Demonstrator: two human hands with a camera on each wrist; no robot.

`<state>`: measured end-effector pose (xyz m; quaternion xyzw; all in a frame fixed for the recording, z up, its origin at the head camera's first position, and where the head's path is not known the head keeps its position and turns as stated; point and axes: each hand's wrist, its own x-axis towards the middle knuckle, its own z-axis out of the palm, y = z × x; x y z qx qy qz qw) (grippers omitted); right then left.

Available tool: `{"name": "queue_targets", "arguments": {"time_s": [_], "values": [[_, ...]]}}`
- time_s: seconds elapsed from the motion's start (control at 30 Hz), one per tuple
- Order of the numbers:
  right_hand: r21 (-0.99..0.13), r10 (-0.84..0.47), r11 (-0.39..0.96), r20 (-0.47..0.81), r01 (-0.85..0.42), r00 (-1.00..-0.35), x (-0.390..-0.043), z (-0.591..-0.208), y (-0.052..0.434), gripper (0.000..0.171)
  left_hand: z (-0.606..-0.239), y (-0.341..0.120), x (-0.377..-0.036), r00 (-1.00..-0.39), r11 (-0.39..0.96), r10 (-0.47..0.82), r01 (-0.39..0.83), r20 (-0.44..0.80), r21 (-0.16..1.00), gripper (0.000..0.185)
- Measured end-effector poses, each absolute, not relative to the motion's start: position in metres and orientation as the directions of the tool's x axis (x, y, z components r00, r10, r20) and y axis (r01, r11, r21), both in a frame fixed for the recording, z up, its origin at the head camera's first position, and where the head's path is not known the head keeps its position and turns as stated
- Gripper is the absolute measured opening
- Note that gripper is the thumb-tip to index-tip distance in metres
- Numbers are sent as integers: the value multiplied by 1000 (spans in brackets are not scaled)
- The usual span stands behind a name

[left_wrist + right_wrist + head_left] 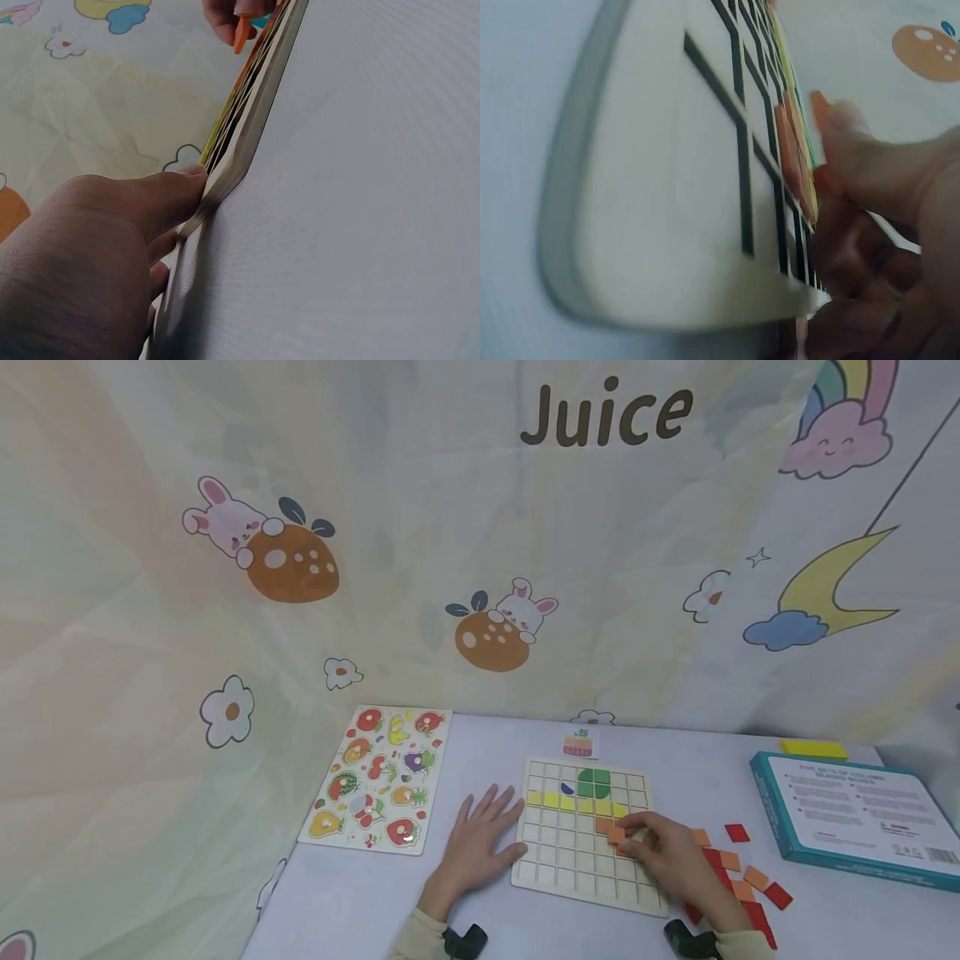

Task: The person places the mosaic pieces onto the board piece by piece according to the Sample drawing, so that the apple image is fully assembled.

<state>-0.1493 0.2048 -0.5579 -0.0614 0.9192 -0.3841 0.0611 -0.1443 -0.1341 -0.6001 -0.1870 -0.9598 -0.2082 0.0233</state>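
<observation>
A wooden grid board (570, 860) lies on the table, with a row of yellow tiles (567, 803), a green leaf-like patch (594, 782) and a small blue piece (567, 788) on it. My right hand (667, 852) pinches an orange square tile (616, 835) between thumb and fingers, over the board's right half. Other orange tiles (603, 824) lie beneath the yellow row, partly covered by that hand. With fingers spread, my left hand (480, 839) rests at the board's left edge; in the left wrist view its thumb (176, 196) touches the rim.
Loose red and orange tiles (756, 877) are scattered right of the board, partly under the right forearm. A small picture card (580, 743) lies behind it. Further right is a teal-edged box (855, 818) with a yellow block (814, 749) behind. A fruit puzzle board (375, 781) lies left.
</observation>
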Motion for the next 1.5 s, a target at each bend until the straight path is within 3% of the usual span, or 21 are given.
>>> {"name": "queue_targets", "arguments": {"time_s": [0.7,1.03,1.5], "values": [[-584,-214,796,-20,-162,-977,-149,-564,193,28,-600,-134,-143,-930,839,346,367,126,401,69],[-593,-205,790,-17,-155,-979,-146,-557,191,32,-602,-134,-144,-926,833,351,378,142,405,68],[-586,-202,789,38,-185,-979,-148,-559,190,22,-599,-133,-143,-930,833,341,365,134,416,68]]}}
